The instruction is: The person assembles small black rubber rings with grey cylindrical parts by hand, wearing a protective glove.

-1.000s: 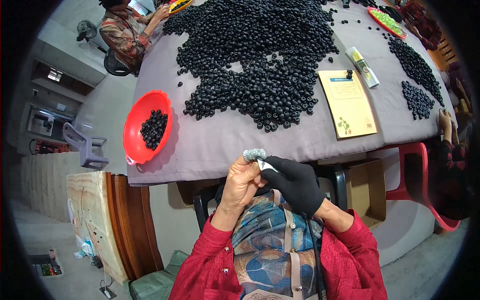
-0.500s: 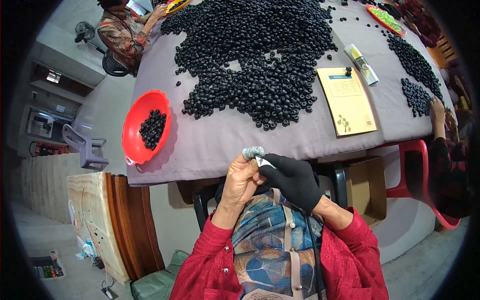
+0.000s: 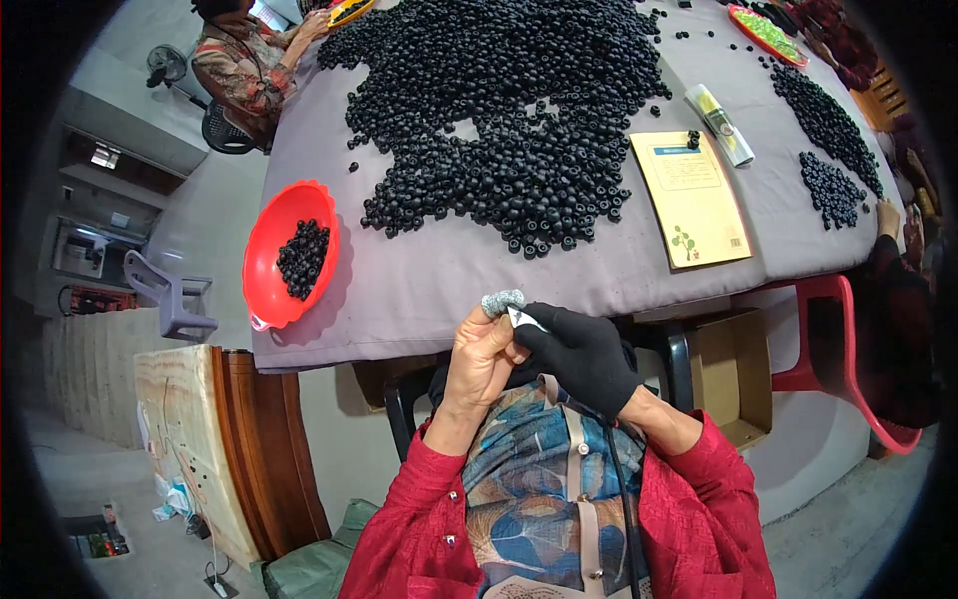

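Just in front of the table edge my two hands meet, fingers closed against each other. My left hand (image 3: 481, 361) is bare apart from a speckled grey wrap (image 3: 502, 301) on one fingertip. It is closed in a pinch; what lies in it, if anything, is hidden. On my right hand (image 3: 579, 354) is a black glove, its thumb and fingers pressed together on a small white pointed piece (image 3: 523, 318) that touches the left fingers. Beyond them, a large heap of small black bead-like pieces with round holes (image 3: 499, 130) covers the cloth.
A red scalloped bowl (image 3: 261, 250) with black pieces stands left on the grey tablecloth (image 3: 419, 290). A yellow booklet (image 3: 694, 215) and a clear-and-white packet (image 3: 720, 125) lie right. Other people sit around the table. A red chair (image 3: 848, 349) and a cardboard box (image 3: 733, 379) are at right.
My hands stay pinched together in nearly the same place. At the right, a co-worker's hand has drawn back a little from the small pile of black pieces.
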